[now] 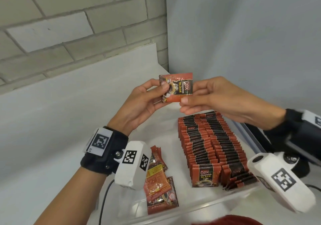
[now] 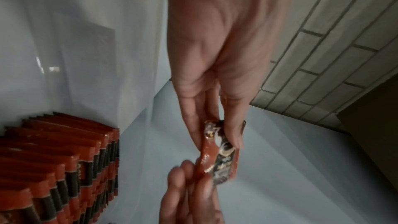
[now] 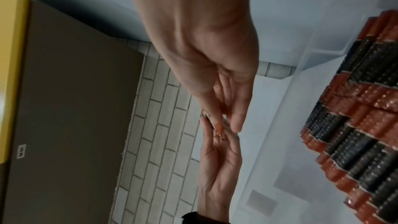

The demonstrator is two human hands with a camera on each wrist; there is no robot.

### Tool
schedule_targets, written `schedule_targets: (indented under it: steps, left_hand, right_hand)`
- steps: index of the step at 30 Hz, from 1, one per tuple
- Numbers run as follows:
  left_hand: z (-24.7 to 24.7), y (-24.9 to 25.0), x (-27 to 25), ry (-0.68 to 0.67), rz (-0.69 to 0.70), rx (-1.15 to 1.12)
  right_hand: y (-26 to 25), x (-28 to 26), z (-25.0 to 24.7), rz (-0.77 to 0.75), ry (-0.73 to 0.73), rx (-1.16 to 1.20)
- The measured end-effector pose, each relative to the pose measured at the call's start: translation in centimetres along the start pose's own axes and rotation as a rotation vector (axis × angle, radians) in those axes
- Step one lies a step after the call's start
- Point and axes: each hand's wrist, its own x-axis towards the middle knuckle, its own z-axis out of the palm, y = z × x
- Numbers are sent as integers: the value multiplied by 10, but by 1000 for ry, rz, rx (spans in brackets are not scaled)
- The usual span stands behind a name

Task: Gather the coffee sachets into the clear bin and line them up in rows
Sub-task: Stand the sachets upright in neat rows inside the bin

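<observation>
holding 2 packed rows (image 1: 213,148), the clear bin (image 1: 205,207) sits below both hands; the left hand (image 1: 139,106) and right hand (image 1: 217,99) each pinch the sachet (image 1: 177,87), long axis crosswise, right hand nearer the rows.

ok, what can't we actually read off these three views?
- Loose sachets, head view: the left wrist camera covers part of the pile, so no count.
- Rows of sachets: right hand hides the far end; exact number too dense to tell.
- Held sachet, right wrist view: edge-on, print unreadable.
- Left wrist view: held sachet blurred.
- Clear bin: near wall cut off.
</observation>
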Motion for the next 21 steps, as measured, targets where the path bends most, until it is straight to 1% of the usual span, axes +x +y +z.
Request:
schedule_targets:
  steps: [3,7,9,11,12,15,16,18,20,21]
  left_hand:
    - [5,7,-3,15,-3,74]
    - [10,13,-11,39,-35,197]
    - [12,13,-16,44,-74,241]
    - [13,12,-25,10,-149,296]
    - [12,12,-29,-25,-201,333]
    - [9,12,-46,-198,-368,437]
    - [8,12,-50,-227,-413,464]
    - [6,9,-57,-221,-470,543]
    - [7,2,-61,-214,-492,659]
    - [9,-2,-62,-232,-512,713]
  right_hand:
    - [-4,-3,-8,10,46,39]
    - [-6,-11,-14,9,35,45]
    - [-4,-15,-15,-4,32,50]
    - [-1,-23,-15,-19,30,25]
    - [1,-29,-16,-25,18,-16]
    - [6,-49,-20,-21,-73,-210]
    - [10,-56,-22,-5,-105,-279]
    - [22,-69,-23,28,-163,-430]
    - [36,-77,-18,19,-205,-594]
    - [43,-79,-15,7,-217,-661]
